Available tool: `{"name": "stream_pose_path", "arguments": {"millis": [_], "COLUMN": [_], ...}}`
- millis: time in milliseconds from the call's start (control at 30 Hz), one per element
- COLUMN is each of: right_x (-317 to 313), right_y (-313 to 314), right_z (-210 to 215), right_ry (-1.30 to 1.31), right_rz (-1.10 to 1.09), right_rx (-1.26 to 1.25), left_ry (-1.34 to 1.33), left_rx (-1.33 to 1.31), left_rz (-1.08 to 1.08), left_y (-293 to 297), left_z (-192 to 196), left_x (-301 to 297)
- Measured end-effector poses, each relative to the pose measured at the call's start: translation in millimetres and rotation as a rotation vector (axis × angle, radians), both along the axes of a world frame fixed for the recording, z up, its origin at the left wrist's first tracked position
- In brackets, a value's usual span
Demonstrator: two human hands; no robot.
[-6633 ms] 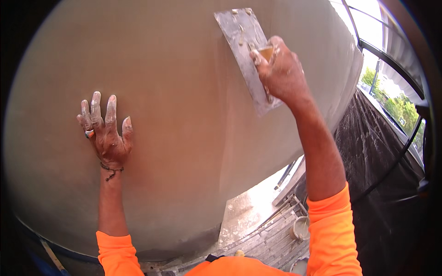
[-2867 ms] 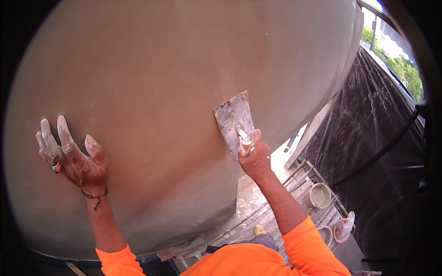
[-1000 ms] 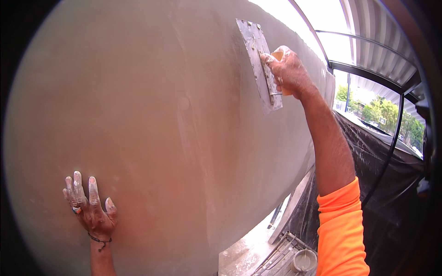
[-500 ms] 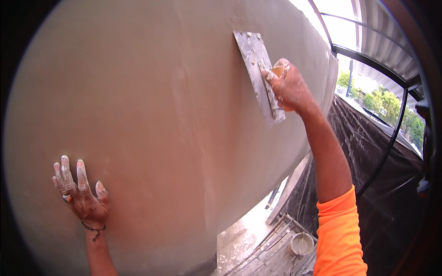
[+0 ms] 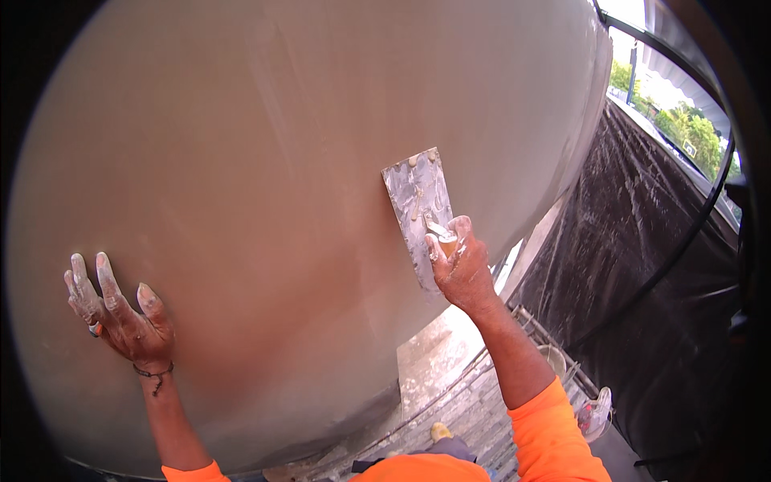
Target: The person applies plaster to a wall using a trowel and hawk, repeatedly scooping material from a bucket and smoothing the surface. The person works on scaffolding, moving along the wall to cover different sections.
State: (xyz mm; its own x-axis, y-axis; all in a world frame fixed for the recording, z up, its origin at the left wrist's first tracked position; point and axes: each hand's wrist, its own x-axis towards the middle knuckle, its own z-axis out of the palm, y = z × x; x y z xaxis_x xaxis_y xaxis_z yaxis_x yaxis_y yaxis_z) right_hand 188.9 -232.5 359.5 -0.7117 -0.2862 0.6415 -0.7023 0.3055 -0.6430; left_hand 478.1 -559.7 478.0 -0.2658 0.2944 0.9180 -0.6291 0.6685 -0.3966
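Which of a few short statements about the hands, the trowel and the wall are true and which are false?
1. The right hand grips a flat metal trowel against the wall. True.
2. The left hand holds a bucket. False: it lies flat on the wall with its fingers spread, holding nothing.
3. The trowel blade is spotless. False: it is smeared with pale plaster.
4. The person wears orange sleeves. True.
5. Black sheeting hangs to the right of the wall. True.
6. The left hand is higher on the wall than the right. False: the left sits lower and farther left.
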Motion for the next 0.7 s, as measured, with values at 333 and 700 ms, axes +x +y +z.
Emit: {"name": "stream_pose_path", "arguments": {"millis": [333, 700], "right_x": [52, 50], "right_y": [-13, -33], "right_z": [-179, 8], "right_ry": [-0.113, 0.220], "right_rz": [-0.054, -0.034], "right_rx": [0.099, -0.077], "left_ry": [-0.077, -0.053], "left_rx": [-0.145, -0.117], "left_rz": [-0.024, -0.045], "left_y": [-4, -11], "left_z": [2, 1], "left_x": [-4, -2]}}
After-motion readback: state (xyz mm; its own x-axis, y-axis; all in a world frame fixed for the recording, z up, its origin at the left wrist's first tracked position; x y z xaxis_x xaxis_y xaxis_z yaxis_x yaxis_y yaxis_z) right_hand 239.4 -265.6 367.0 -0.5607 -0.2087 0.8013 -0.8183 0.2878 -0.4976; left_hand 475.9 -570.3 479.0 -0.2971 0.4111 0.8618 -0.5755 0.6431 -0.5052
